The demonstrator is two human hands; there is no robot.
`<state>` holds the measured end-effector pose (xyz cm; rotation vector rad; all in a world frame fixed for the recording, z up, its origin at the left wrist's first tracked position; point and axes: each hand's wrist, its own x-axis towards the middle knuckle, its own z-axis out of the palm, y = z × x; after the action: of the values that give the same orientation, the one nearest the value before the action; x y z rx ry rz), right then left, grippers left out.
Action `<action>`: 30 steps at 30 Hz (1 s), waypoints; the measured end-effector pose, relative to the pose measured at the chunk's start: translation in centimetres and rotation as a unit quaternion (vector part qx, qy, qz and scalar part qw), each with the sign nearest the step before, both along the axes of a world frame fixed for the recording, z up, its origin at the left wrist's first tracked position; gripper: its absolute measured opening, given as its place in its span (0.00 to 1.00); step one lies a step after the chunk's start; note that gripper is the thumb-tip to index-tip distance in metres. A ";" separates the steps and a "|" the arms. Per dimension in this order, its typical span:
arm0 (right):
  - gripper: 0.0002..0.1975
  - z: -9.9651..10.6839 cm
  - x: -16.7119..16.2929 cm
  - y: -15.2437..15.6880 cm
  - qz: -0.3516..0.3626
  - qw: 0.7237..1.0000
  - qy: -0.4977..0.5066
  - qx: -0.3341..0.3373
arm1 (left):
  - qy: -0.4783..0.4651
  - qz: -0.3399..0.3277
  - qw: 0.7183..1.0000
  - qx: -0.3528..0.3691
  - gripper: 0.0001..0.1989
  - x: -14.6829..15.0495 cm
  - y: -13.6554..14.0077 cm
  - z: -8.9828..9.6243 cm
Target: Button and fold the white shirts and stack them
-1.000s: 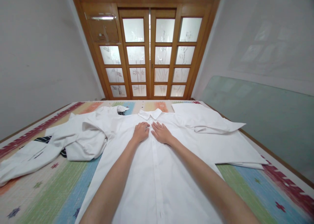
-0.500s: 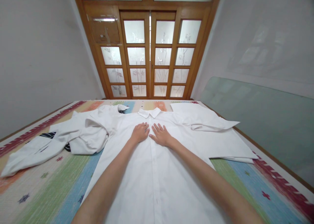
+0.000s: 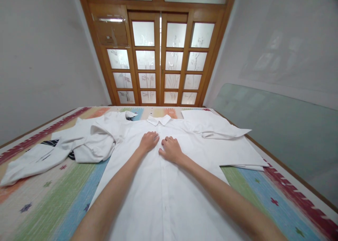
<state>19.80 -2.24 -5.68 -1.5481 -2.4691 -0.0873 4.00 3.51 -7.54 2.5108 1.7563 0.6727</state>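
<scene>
A white button-up shirt point(image 3: 148, 205) lies spread front side up, its collar point(image 3: 158, 120) pointing away from me and its button placket running down the middle. My left hand point(image 3: 149, 141) rests on the chest just left of the placket, fingers laid close together on the cloth. Right of the placket, my right hand point(image 3: 171, 149) touches the chest with its fingers slightly bent and the thumb held apart. Neither hand visibly grips any fabric. The shirt's lower end runs out of view beneath my forearms.
A crumpled white garment point(image 3: 95, 142) with dark striped parts lies on the left. Folded white cloth point(image 3: 200, 118) lies at the far right, by the shirt's sleeve. Underneath is a colourful striped cover point(image 3: 66, 191). A greenish panel point(image 3: 277, 121) leans along the right wall; wooden glazed doors point(image 3: 161, 58) stand behind.
My right hand's fingers have drawn in from a flatter, more spread pose. My left hand stays in nearly the same place on the shirt. The view has shifted slightly.
</scene>
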 end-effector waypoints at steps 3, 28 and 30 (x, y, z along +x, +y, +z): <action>0.14 0.3 -0.7 -0.1 -0.019 1.000 0.010 -0.017 | -0.022 -0.007 1.000 0.001 0.10 -0.1 -0.3 0.1; 0.10 0.2 2.1 3.3 0.049 0.930 0.284 -0.227 | -0.129 -0.098 0.987 0.003 0.06 1.1 -6.4 0.5; 0.09 -0.3 2.3 3.5 0.054 0.914 0.322 -0.240 | -0.131 -0.097 0.987 -0.012 0.05 1.1 -6.4 0.6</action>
<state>22.12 1.27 -6.01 -1.2905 -2.0946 0.9548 5.06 -2.86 -6.89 2.4035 1.4054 0.9114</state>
